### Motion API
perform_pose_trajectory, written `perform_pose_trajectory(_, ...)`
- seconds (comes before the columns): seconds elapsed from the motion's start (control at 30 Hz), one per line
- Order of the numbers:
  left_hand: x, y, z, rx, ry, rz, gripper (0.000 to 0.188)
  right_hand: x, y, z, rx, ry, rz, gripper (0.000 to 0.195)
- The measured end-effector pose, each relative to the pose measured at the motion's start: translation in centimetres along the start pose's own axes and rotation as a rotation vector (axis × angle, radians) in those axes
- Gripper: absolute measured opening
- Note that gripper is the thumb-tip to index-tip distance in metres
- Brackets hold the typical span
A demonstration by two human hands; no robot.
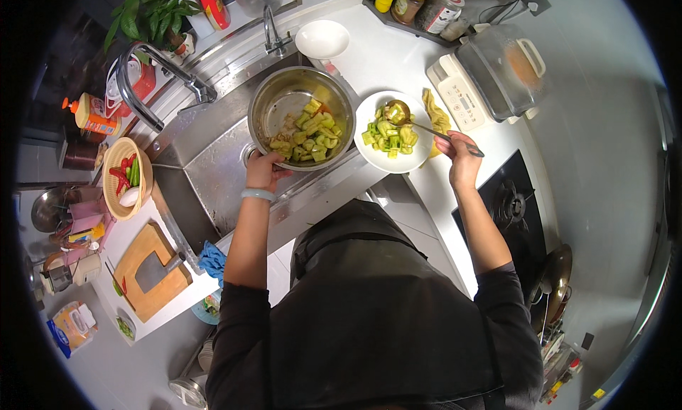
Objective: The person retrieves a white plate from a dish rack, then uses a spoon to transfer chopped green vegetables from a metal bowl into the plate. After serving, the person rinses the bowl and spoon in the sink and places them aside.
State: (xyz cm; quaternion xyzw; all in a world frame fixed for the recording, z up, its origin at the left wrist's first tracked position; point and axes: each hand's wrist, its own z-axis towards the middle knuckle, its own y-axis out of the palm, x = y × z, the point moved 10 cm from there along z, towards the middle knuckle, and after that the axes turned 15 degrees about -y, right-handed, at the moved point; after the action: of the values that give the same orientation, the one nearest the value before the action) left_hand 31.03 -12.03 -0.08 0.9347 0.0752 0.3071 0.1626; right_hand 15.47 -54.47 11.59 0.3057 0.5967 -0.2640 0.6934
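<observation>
My left hand [265, 169] grips the near rim of a stainless steel pot [274, 104], which is tilted over the sink's right side. Chopped green vegetable pieces [314, 130] lie in the pot with some sauce along its wall. In my right hand [459, 155] is the dark handle of a metal ladle [400, 112]. The ladle's bowl holds a few green pieces over a white plate [391, 166]. More cut green pieces [394, 139] are heaped on that plate. A yellow cloth [438, 114] lies beside the plate, partly behind the ladle handle and my hand.
A white bowl [322, 39] stands behind the pot. To the right are a food steamer [490, 80] and a black gas hob [514, 202]. The faucet [160, 58] arches over the sink [213, 170]. A cleaver [155, 274] rests on a cutting board [168, 293] near a basket of peppers [144, 189].
</observation>
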Motion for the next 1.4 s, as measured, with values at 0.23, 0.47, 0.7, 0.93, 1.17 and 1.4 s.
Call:
perform_pose_trajectory(0.23, -0.2, -1.0, -0.3, 0.015, 0.0, -0.02, 0.039, 0.8, 5.2, -0.8, -0.409, -0.306, -0.221, 0.017)
perform_pose_trajectory(0.47, 0.4, -1.7, -1.3, 0.054, 0.056, -0.03, 0.038, -2.0, 9.4, -6.8, -1.062, -1.065, -0.92, 0.038)
perform_pose_trajectory(0.7, 1.0, -1.2, -1.7, 0.045, 0.057, -0.019, 0.039, -2.2, 9.0, -7.8, -1.179, -1.12, -0.986, 0.045)
perform_pose_trajectory(0.93, 1.3, 0.7, -1.6, 0.004, 0.045, -0.008, 0.038, -4.0, 7.4, -6.0, -0.934, -1.027, -0.927, 0.034)
perform_pose_trajectory(1.17, 2.1, 4.1, -2.3, -0.016, 0.055, 0.045, 0.035, -11.2, 9.8, -6.7, -0.719, -1.038, -0.548, 0.023)
perform_pose_trajectory(1.4, 2.0, 10.0, -3.5, -0.101, 0.036, 0.121, 0.04, -7.8, 15.4, -6.4, -1.068, -1.179, -0.905, 0.032)
